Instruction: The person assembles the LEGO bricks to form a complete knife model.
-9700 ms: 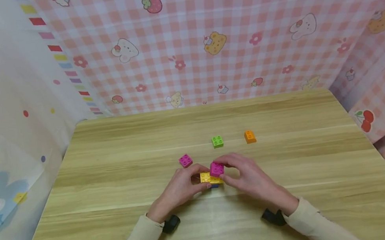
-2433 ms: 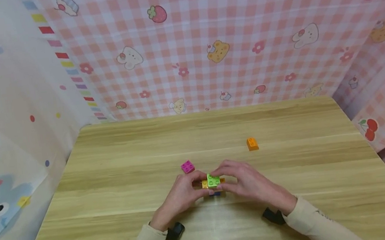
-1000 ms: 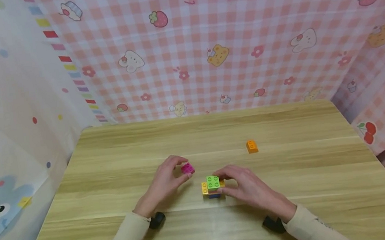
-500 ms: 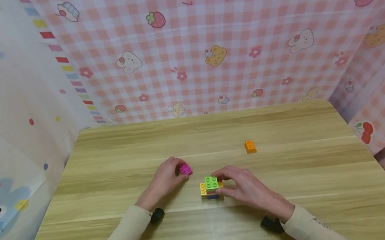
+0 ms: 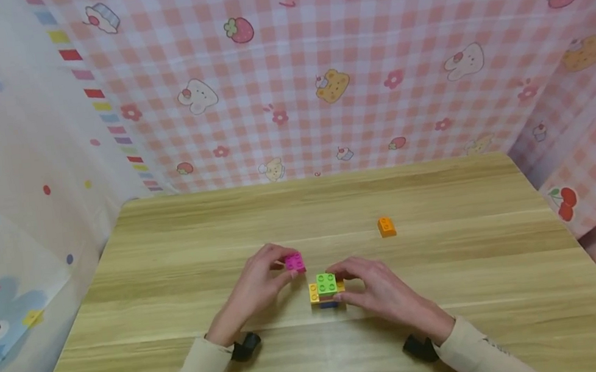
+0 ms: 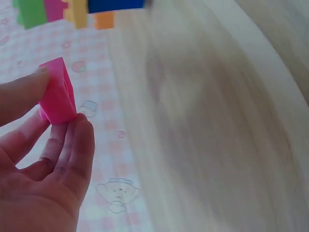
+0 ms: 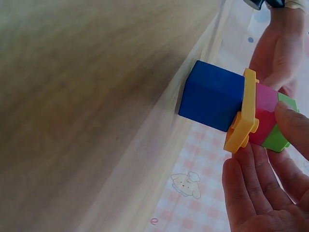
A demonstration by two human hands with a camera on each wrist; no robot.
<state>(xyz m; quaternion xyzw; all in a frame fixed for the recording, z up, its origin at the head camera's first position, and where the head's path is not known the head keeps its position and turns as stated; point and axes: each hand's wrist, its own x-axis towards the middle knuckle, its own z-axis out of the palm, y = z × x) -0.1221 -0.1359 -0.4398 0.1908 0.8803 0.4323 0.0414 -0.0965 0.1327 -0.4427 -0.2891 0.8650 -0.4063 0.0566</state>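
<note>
So, wood-grain tbl (image 5: 327,348), pink gingham cloth (image 5: 291,76) behind, L hand (image 5: 256,281) pinching pink brick (image 5: 295,263), R hand (image 5: 380,286) gripping stack (image 5: 327,284).

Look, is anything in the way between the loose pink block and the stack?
No, nothing visible: just bare table separates the pink block in the left grip from the stack. The right grip holds the stack from its other side.

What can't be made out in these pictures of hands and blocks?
Head: most of the blue block, under the yellow piece; the print on the right sleeve, too small to read.
Left wrist: part of the stack, cut off by the top edge.
Right wrist: fingertips of the left hand, behind the stack.
</note>
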